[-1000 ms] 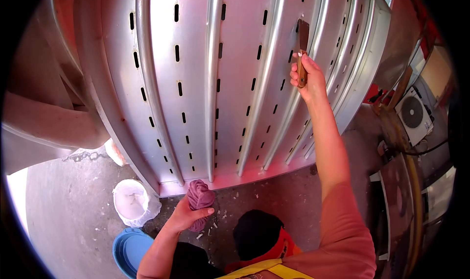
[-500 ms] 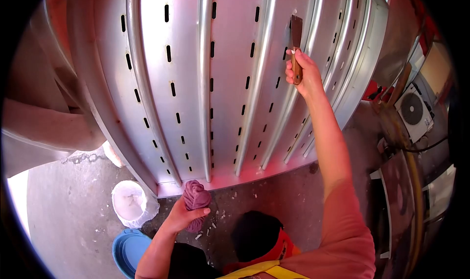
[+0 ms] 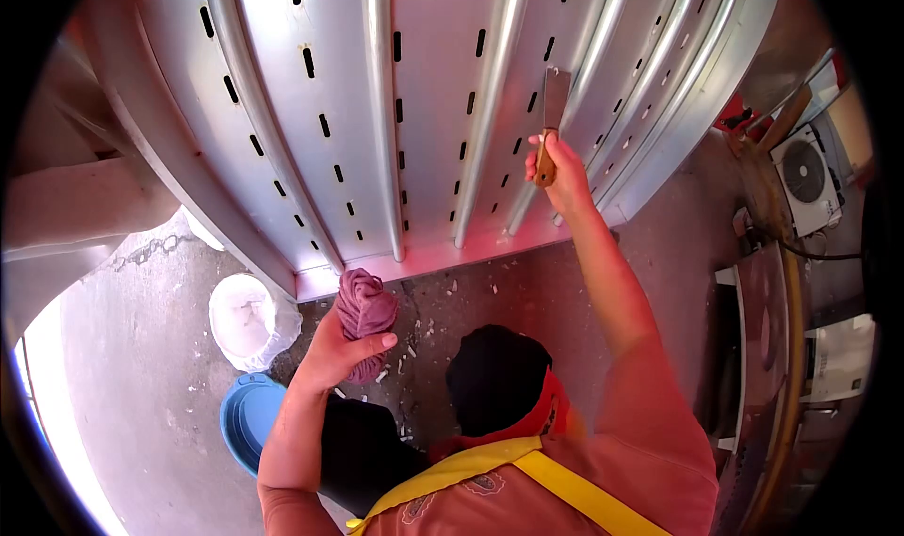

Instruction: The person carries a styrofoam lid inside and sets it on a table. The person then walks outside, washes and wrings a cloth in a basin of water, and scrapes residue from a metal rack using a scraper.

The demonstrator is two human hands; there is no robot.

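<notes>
My right hand [image 3: 565, 172] grips the wooden handle of a putty knife [image 3: 556, 98], its blade pointing up against a large slotted metal panel [image 3: 438, 94]. A bit of pale material shows at the blade's tip. The panel carries long raised ribs and rows of dark slots. Low on the left, my left hand [image 3: 337, 352] is wrapped round a bunched purple rag [image 3: 365, 312], just below the panel's bottom edge.
On the floor to the left stand a white bucket lined with plastic [image 3: 247, 321] and a blue basin [image 3: 249, 418]. Small pale scraps lie on the concrete floor [image 3: 141, 385]. A boxy unit with a round fan [image 3: 805, 176] is at the right.
The putty knife in my right hand has moved down along the panel. My view has tilted, so the panel's lower edge appears higher. The left hand keeps hold of the rag.
</notes>
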